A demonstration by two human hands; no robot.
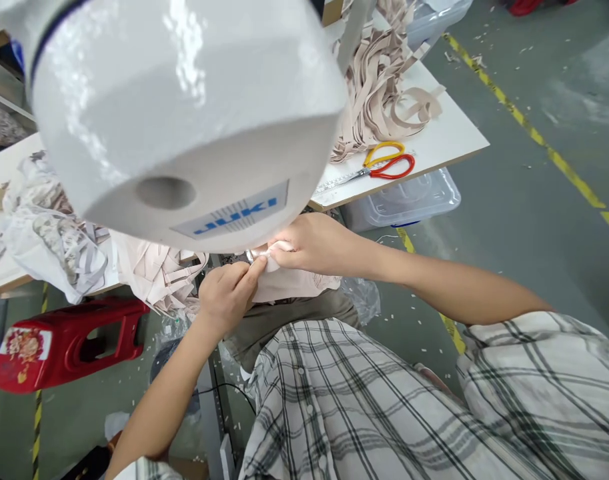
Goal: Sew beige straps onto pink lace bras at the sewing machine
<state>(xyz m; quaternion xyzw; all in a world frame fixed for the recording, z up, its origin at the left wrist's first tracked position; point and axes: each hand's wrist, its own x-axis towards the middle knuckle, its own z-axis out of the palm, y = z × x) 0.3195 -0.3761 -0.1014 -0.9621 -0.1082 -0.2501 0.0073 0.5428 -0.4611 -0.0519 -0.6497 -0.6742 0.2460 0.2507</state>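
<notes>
Pale pink fabric (289, 285) lies over my lap, just below the head of a white JUKI sewing machine (209, 153). My left hand (229, 293) pinches its edge, thumb and forefinger pressed together. Close beside it, my right hand (304, 245) grips a folded part of the same fabric, its fingers curled. Both hands nearly meet under the machine head, which hides the needle area and some of my right fingertips.
Scissors (389, 161) with yellow and red handles lie near a heap of beige fabric strips (379, 87) on the white table (454, 127). More fabric pieces (154, 270) hang at the left. A red stool (74, 343) and a clear plastic bin (419, 197) are lower down.
</notes>
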